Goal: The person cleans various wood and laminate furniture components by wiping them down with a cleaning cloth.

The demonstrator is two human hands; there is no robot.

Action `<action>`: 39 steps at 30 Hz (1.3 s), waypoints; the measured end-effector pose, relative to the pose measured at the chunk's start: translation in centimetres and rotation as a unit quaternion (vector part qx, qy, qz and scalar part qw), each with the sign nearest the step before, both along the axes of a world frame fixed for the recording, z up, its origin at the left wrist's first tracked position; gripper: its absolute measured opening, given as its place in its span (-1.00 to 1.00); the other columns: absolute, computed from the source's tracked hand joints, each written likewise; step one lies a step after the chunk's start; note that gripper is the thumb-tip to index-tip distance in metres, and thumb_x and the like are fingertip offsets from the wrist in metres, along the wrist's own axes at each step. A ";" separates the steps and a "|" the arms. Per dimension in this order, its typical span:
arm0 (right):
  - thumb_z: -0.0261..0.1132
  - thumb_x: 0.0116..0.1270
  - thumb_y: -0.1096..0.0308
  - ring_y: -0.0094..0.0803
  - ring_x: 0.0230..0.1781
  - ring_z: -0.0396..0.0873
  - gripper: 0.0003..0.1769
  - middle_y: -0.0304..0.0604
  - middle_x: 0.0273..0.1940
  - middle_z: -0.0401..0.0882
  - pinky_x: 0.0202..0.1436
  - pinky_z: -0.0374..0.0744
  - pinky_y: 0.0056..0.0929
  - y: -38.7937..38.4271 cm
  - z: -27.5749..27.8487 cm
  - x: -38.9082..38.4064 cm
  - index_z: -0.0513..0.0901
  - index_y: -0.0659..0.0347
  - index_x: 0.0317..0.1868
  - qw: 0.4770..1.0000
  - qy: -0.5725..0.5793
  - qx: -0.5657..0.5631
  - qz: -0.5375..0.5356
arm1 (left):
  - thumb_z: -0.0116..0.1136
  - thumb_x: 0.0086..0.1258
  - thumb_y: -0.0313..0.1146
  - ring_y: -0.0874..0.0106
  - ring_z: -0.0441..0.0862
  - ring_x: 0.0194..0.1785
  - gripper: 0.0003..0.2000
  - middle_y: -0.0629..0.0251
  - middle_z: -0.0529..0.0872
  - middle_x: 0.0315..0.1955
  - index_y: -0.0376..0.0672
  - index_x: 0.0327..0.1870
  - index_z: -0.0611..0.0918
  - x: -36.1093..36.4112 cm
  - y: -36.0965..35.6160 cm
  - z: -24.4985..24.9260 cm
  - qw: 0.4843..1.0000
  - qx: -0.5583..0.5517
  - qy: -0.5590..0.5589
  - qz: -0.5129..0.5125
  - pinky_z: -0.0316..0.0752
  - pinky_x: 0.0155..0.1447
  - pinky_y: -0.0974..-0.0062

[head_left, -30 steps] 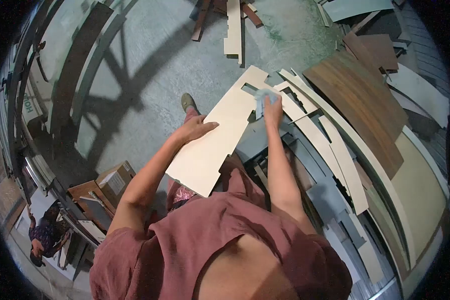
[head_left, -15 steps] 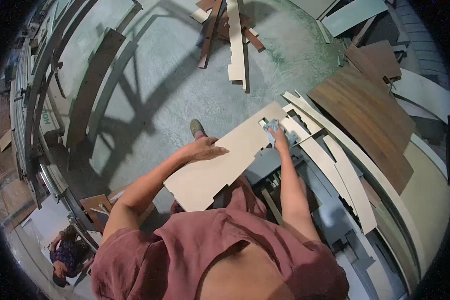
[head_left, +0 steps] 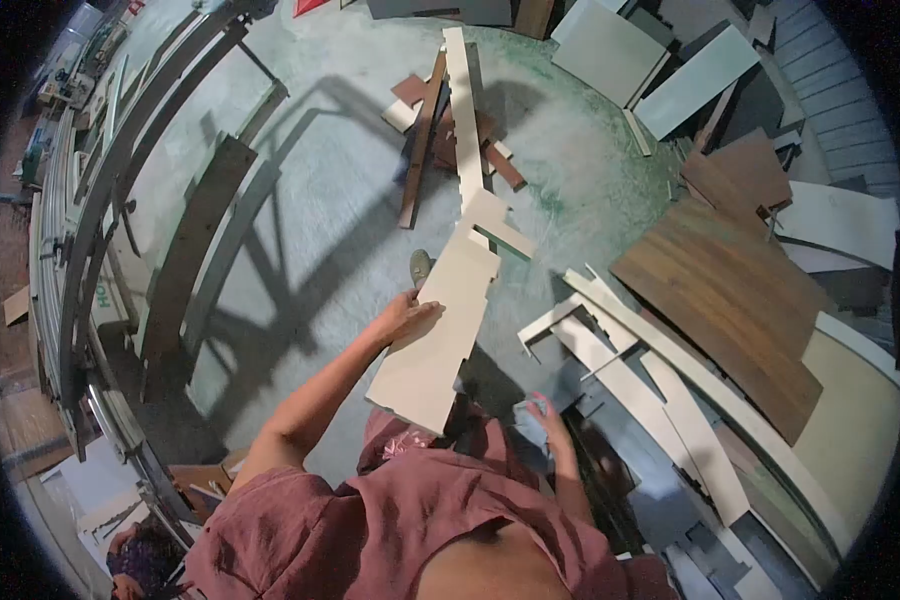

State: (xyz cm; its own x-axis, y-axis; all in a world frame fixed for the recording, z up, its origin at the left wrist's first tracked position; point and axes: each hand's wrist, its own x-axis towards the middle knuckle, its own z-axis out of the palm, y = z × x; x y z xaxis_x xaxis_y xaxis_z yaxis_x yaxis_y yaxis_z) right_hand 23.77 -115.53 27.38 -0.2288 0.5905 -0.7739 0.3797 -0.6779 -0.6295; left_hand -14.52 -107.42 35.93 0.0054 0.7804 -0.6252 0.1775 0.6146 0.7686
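A cream board with notched edges and a slot at its far end is in front of me, pointing away over the floor. My left hand grips its left edge, fingers lying on the upper face and thumb out of sight. Lower and to the right, my right hand is off the board, closed around a light blue cloth. The board's far end overlaps a long cream strip in the view.
On the right lie stacked cream strips and a brown wood panel. Curved-looking metal rails run along the left. Brown scraps lie on the floor ahead. Another person is at the lower left.
The board has swung to point more directly away from me, its far end now over the floor. My right hand has left it and drawn back with the cloth. The view has shifted.
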 end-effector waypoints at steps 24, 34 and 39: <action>0.21 0.16 0.26 -0.42 -0.20 0.50 -0.55 -0.16 -0.19 0.50 -0.12 0.46 -0.45 40.4 -1.3 -35.8 0.40 0.38 -0.01 0.921 0.339 -0.135 -0.135 | -0.07 0.21 0.08 0.23 0.55 -0.18 -0.42 -0.01 0.59 -0.28 -0.34 -0.02 0.42 -18.0 31.4 -19.1 0.944 0.006 0.013 0.330 0.41 -0.16 0.34; 0.21 -0.04 -0.22 -0.23 0.14 0.25 -0.06 0.01 0.13 0.26 0.13 0.26 -0.43 50.8 -26.4 -37.9 0.23 0.37 0.17 0.984 0.158 -0.034 -0.077 | -0.11 0.16 0.20 -0.12 0.36 -0.01 -0.29 -0.16 0.29 0.07 -0.19 0.20 0.22 -6.1 9.9 -33.2 0.893 -0.127 0.388 -0.191 0.34 0.01 0.16; 0.23 -0.07 -0.23 -0.22 0.06 0.34 -0.04 0.12 0.00 0.38 0.09 0.31 -0.40 49.6 -36.9 -35.8 0.25 0.40 0.14 0.998 0.054 -0.002 0.015 | 0.06 0.10 0.08 -0.08 0.34 0.03 -0.35 -0.06 0.34 0.06 -0.24 0.10 0.33 -2.7 14.2 -29.0 0.906 -0.061 0.390 -0.153 0.31 0.05 0.15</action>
